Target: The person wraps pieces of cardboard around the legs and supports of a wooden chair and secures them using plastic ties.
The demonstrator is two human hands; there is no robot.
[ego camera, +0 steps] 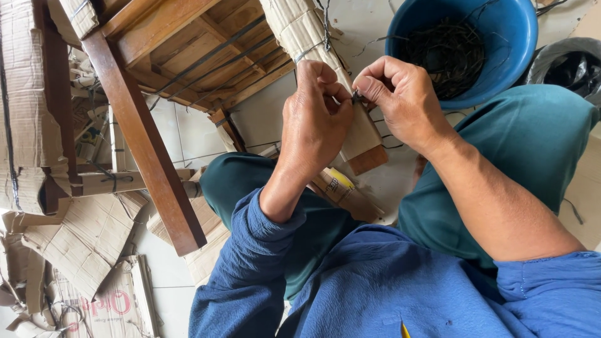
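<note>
A wooden leg wrapped in corrugated cardboard slants down from the top middle to its bare wooden end. My left hand and my right hand meet on the wrapped leg, fingertips pinched together on a thin dark strap or tie that runs around the cardboard. Another dark strap binds the wrapping higher up. My knees in teal trousers sit on either side below the leg.
A blue bowl of dark straps stands at the top right, beside a black bag. A wooden furniture frame with dark straps fills the upper left. Torn cardboard pieces lie on the tiled floor at the left.
</note>
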